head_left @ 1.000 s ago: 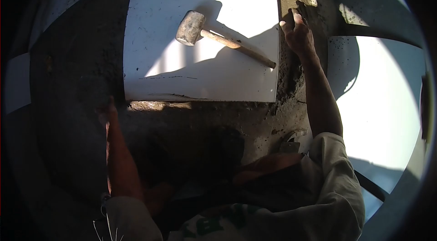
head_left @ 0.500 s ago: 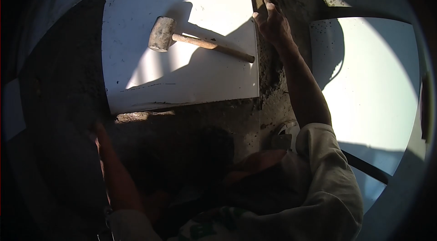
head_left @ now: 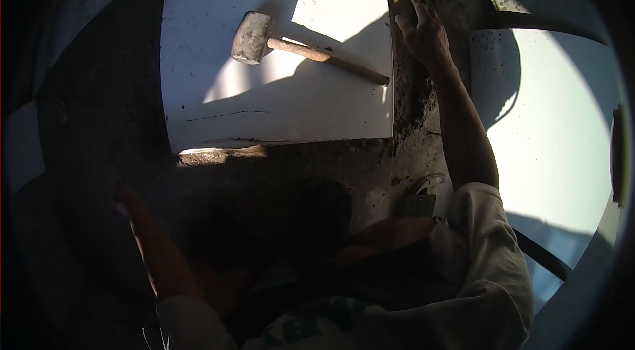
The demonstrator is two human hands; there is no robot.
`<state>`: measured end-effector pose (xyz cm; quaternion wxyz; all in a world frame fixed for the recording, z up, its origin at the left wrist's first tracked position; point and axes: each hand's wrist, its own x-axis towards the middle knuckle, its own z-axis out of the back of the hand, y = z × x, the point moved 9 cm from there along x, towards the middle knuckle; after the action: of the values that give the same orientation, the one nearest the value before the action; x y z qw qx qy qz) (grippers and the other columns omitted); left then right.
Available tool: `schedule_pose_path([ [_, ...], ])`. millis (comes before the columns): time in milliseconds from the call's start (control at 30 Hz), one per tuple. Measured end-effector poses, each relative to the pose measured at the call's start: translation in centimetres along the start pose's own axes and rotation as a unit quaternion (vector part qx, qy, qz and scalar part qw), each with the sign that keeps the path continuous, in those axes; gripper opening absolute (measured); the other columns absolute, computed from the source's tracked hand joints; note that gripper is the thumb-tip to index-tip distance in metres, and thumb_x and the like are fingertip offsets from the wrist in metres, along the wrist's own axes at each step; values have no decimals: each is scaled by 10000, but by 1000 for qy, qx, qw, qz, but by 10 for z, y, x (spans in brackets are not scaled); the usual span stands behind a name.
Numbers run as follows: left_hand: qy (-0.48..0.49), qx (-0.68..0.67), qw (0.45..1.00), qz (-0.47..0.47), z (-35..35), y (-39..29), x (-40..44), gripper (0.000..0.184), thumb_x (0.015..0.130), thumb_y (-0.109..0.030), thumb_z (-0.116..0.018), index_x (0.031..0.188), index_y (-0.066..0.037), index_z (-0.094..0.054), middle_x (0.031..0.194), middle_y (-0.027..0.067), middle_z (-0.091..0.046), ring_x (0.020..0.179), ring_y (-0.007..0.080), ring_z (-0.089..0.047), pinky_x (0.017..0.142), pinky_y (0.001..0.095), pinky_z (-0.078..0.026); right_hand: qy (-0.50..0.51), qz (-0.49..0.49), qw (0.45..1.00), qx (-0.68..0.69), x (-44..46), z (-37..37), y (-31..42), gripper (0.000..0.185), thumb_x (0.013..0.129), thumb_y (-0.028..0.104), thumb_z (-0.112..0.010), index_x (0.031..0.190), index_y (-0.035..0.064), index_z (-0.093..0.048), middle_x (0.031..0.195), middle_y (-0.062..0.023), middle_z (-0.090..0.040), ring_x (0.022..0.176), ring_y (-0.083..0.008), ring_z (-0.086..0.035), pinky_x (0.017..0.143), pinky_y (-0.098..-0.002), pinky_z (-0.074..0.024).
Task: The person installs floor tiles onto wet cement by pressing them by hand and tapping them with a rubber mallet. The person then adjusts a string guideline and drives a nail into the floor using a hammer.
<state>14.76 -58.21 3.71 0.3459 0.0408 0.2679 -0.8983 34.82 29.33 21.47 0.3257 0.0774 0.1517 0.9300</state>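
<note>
Left grip [head_left: 122,196] sat in deep shadow, low and left of the white slab [head_left: 317,112]; we couldn't tell if it was apart or together. Slab lay flat; we had the mallet [head_left: 297,50] across it, handle [head_left: 344,67] rightward, likely parked to free both grips. Right grip [head_left: 430,42] was apart, nothing seen in it, over or on the muddy strip [head_left: 415,102] along slab's right edge, arm [head_left: 463,128] stretched presumably for reach.

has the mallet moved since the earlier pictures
No: the mallet lies in the same spot on the white slab, its handle ending near the right edge.
</note>
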Motion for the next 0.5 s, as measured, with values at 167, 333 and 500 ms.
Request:
schedule_pose_path([
  [167, -89, 21, 980, -174, -31, 17, 6, 479, 869, -587, -558, 784, -119, -618, 573, 33, -528, 390, 150, -443, 361, 311, -336, 34, 15, 999, -5, 4, -7, -6, 424, 889, 383, -554, 1023, -7, -652, 1097, -224, -628, 1074, -376, -581, 940, -418, -446],
  [333, 200, -140, 968, 63, -67, -74, -166, 354, 867, -455, -616, 799, -108, -607, 587, -15, -521, 422, 93, -426, 386, 262, -296, -5, 4, 999, -33, 5, -6, -29, 339, 895, 336, -551, 1073, 65, -649, 914, -184, -675, 901, -359, -645, 798, -442, -481],
  [500, 120, -87, 989, 16, -38, -96, -191, 274, 847, -353, -664, 847, -79, -644, 629, 22, -601, 477, 110, -521, 437, 276, -384, 5, 47, 993, 107, 21, -52, -72, 500, 929, 243, -546, 1395, 118, -417, 1139, -197, -628, 1053, -296, -624, 878, -381, -491],
])
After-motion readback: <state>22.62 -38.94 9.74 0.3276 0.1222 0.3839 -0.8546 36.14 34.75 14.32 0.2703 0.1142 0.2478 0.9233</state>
